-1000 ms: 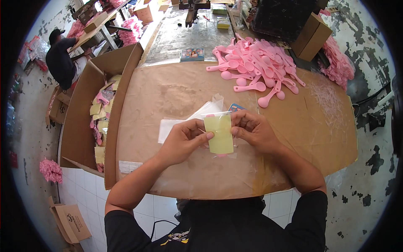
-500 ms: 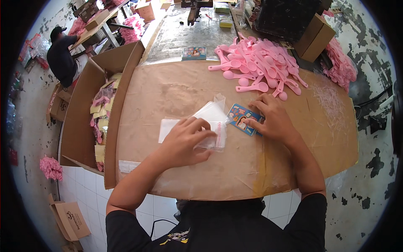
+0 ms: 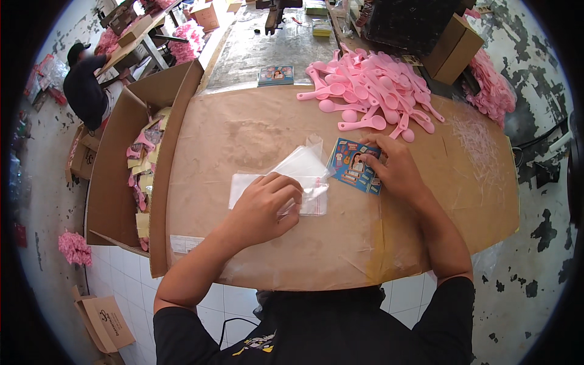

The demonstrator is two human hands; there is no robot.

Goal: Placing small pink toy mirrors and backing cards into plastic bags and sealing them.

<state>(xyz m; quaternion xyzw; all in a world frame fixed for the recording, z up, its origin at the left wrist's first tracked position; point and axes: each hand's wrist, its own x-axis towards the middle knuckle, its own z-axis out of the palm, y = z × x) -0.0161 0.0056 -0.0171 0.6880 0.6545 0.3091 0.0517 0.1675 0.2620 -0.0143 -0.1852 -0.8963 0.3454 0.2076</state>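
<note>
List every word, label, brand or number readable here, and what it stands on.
No wording is copied here.
Blue cards at the right hand: coloured print, mostly tiny.
Farther blue card: too small to read.
Brown carton, lower left: dark print and a logo.
White label: unreadable.

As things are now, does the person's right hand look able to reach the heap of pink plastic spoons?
Probably yes: the right hand is close to the heap of pink plastic spoons and nothing visible stands between them, though it is touching the blue printed cards.
</note>
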